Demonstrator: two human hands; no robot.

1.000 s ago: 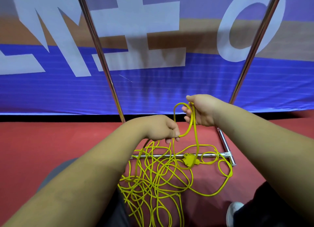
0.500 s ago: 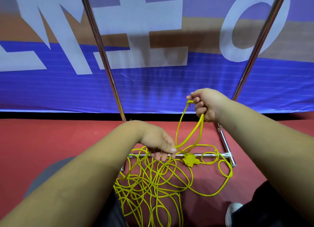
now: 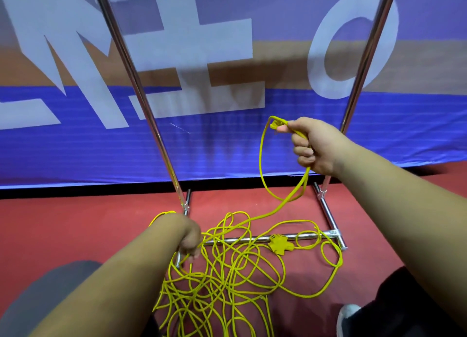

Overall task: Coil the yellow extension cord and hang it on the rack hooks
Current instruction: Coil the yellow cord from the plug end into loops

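Right hand (image 3: 313,147) raised far right, clamped on a loop of the yellow extension cord (image 3: 227,273). Left hand (image 3: 188,238) low, well apart, curled round a strand at the heap's left edge. Rest tangled on the red floor (image 3: 63,230) across the rack (image 3: 141,96) base bar. Behind, blue banner (image 3: 227,147), white letters cropped, unreadable. Wide floor left of heap.

Likely an event or exhibition hall, given the red carpet floor (image 3: 63,223) and big lettered banner (image 3: 227,139).
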